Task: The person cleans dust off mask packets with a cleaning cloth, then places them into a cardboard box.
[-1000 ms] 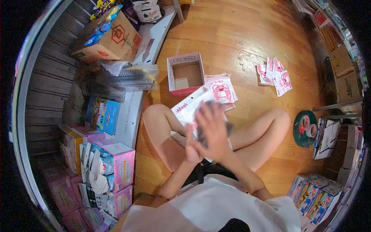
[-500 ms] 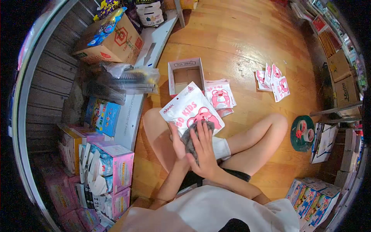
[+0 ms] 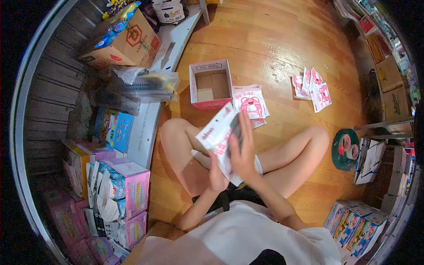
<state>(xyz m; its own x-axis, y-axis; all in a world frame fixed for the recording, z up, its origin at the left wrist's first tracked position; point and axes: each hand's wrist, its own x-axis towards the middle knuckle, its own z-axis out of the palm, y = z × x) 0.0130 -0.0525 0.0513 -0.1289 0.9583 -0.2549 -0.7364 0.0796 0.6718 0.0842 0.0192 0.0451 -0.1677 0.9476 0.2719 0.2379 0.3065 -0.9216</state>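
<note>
I hold a white pouch with pink lettering (image 3: 217,140) up in front of my crossed legs, above the wood-look floor (image 3: 265,42). Its printed face is tilted, and its hanging-hole end points away from me. My left hand (image 3: 217,174) grips its near end, thumb up along the printed side. My right hand (image 3: 243,152) is held flat beside it, fingers extended and nearly together, with a soft dark grey bundle (image 3: 236,128) between those fingers and the pouch. Motion blurs both hands, so I cannot tell how firmly the right presses.

Beyond the pouch, near the floor's left edge, stands an open pink-and-white cardboard box (image 3: 211,105) marked "THANK YOU". Just to its right lies a small pile of white pouches with pink bear prints (image 3: 251,102). Well apart, towards the floor's right edge, 4 similar white-and-pink pouches (image 3: 322,97) lie fanned and overlapping.

Nearer me at that right edge is a dark green round item (image 3: 338,161) with 2 smaller tape rolls (image 3: 352,152) on it. Along the left edge runs a pale composite panel (image 3: 140,141), with a brown cardboard carton (image 3: 132,44) at its far end.
</note>
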